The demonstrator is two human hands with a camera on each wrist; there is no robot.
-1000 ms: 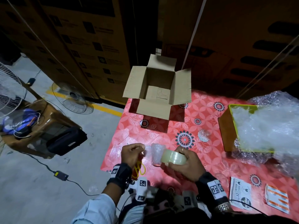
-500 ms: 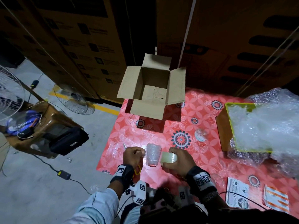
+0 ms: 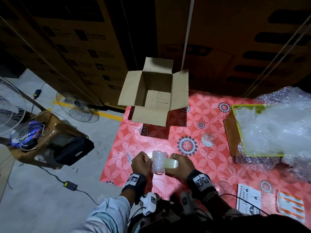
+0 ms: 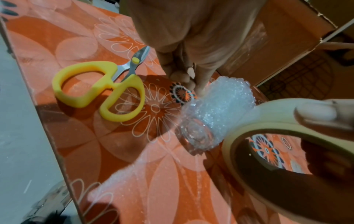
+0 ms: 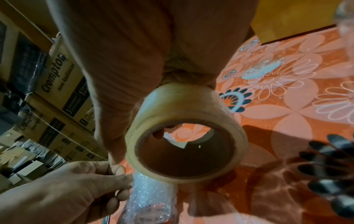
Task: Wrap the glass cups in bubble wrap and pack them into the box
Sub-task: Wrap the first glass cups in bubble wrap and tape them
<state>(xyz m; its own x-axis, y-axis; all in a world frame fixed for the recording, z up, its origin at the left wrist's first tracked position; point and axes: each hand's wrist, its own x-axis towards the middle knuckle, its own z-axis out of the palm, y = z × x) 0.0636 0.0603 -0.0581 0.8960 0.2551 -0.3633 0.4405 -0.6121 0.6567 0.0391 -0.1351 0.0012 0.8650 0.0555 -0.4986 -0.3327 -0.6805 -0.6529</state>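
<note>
The left hand (image 3: 140, 163) has its fingers curled against the side of a glass cup (image 3: 158, 163) wrapped in bubble wrap, pinching it near the rim. The right hand (image 3: 180, 165) grips a roll of clear tape (image 3: 170, 163), thumb on the outer band, and presses the roll against the other side of the cup. The cup is tilted, held just above the near left part of the tabletop (image 3: 193, 165), which is covered in a red flowered cloth. In the left wrist view, the cup's bare glass base shows below the wrap.

Yellow-handled scissors (image 4: 101, 89) lie flat on the tabletop just left of the left hand, blades closed.

An open cardboard box (image 3: 154, 93) stands at the far left corner of the tabletop, flaps spread. A small clear object (image 3: 207, 140) rests between the box and the hands, to the right; what it is cannot be told. On the right, a yellow-rimmed tray (image 3: 235, 132) holds a heap of bubble wrap (image 3: 276, 128). Two printed sheets (image 3: 249, 202) lie at the near right edge.

On the floor to the left stand two fans (image 3: 77, 106) and a brown stool (image 3: 55, 128).
</note>
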